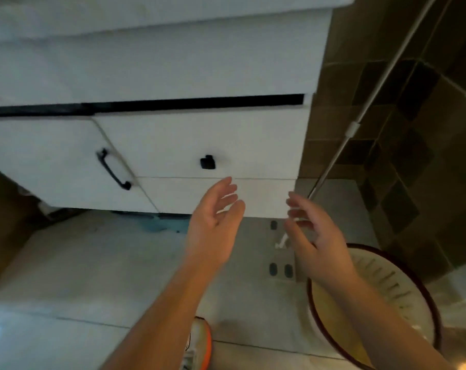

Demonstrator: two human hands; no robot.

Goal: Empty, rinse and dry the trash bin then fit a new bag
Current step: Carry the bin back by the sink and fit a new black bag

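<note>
Nearest the camera, a shoe (pixel 198 343) with an orange edge stands on the pale tiled floor (pixel 79 263). Just right of it sits the trash bin (pixel 387 279), a round white slotted basket with a dark red rim, upright on the floor, partly hidden behind the right forearm. Both hands are raised above the floor, palms facing each other and apart: the left hand (pixel 213 222) and the right hand (pixel 314 236) each have a loose, open grip with nothing in it. Beyond them hangs a white vanity cabinet (pixel 173 76) with a black handle (pixel 113 169) and knob (pixel 207 162). A metal pole (pixel 373 97) leans against the brown tiled wall (pixel 427 156).
</note>
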